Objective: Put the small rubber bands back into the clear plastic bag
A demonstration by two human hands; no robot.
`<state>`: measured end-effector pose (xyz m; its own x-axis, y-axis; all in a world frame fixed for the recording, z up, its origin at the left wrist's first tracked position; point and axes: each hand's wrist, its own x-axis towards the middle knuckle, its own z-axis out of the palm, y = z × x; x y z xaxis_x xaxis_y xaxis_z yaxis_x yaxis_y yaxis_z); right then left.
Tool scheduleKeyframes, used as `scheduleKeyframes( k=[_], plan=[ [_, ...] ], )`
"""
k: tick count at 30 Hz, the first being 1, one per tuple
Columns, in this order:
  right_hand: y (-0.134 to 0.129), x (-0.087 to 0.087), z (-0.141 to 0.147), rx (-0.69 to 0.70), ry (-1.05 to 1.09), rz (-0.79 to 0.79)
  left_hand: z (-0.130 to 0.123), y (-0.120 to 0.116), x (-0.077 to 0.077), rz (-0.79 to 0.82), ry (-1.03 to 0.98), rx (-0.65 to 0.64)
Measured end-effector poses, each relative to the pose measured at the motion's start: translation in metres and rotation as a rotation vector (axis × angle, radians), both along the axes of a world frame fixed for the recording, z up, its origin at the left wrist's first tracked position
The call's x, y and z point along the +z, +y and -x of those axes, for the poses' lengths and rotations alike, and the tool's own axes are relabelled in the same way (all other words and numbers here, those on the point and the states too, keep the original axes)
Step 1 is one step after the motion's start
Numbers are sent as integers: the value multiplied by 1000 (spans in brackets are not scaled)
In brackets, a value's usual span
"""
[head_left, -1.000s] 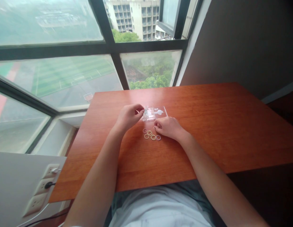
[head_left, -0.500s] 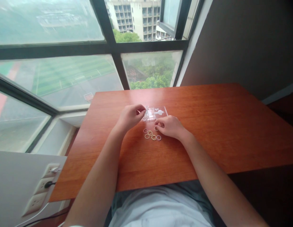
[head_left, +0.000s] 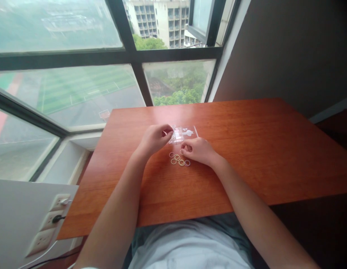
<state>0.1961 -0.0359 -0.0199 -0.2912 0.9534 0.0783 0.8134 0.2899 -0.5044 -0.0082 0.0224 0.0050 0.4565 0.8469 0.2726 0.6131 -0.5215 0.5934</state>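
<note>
A small clear plastic box [head_left: 178,135] lies on the table with its lid opened out to the right; the lid [head_left: 189,132] carries a white printed figure. My left hand [head_left: 156,137] is closed at the box's left edge, thumb and fingertips pinched on it and partly covering that side. Just in front of the box, my right hand [head_left: 200,148] pinches a small pale ring [head_left: 181,151] between thumb and forefinger. Several pale yellow and whitish rings, among them a yellowish ring [head_left: 177,157] and a whitish ring [head_left: 187,163], lie loosely grouped below both hands. Small contents inside the box are blurred.
The reddish-brown wooden table [head_left: 246,149] reaches toward a window with dark frames [head_left: 106,58]. A grey wall [head_left: 288,56] rises at the right. Wall sockets [head_left: 47,220] with plugged-in cables sit low at the left, beside the table edge.
My right hand has shifted slightly left with the pinched ring. My left hand, the box and the loose rings keep their places.
</note>
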Motion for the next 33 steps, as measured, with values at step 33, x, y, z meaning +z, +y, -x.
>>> scheduleKeyframes(
  k=[33],
  plan=[
    [6,-8,-4,-153,441,-174,-20,-15,7,285,-160,-254]
  ],
)
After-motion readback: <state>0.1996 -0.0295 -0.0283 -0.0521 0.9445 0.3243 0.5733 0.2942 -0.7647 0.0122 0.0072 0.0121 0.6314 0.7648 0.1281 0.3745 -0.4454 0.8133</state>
